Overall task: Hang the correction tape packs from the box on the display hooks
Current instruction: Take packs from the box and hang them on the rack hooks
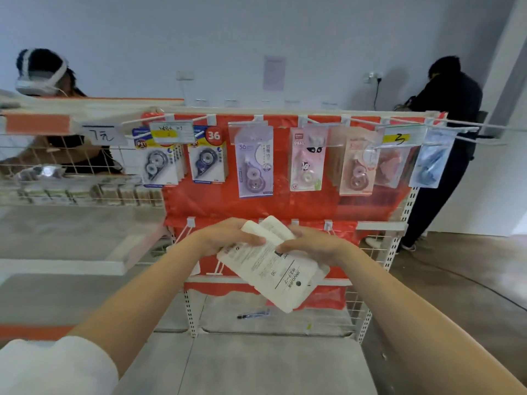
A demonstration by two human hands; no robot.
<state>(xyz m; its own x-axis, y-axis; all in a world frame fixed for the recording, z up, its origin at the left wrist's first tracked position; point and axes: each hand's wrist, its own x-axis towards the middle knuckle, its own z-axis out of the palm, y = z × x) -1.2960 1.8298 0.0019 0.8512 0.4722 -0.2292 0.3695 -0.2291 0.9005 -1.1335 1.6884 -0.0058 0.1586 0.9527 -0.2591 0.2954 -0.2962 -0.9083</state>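
Both hands grip a small stack of white flat correction tape packs point(273, 263), held in front of the red display panel point(199, 201), below its upper row of white wire display hooks point(359, 121). The left hand point(228, 238) curls over the stack's upper left end; the right hand point(310, 242) pinches its right edge. The lowest pack hangs tilted, hang-hole end pointing down. The upper hooks already carry assorted packs; a lower row of white hooks point(188, 232) sits just behind the hands. The box is not in view. Risk, as judged: the fanned stack may slip while one pack is separated, and the inverted pack needs turning before its hole meets a hook.
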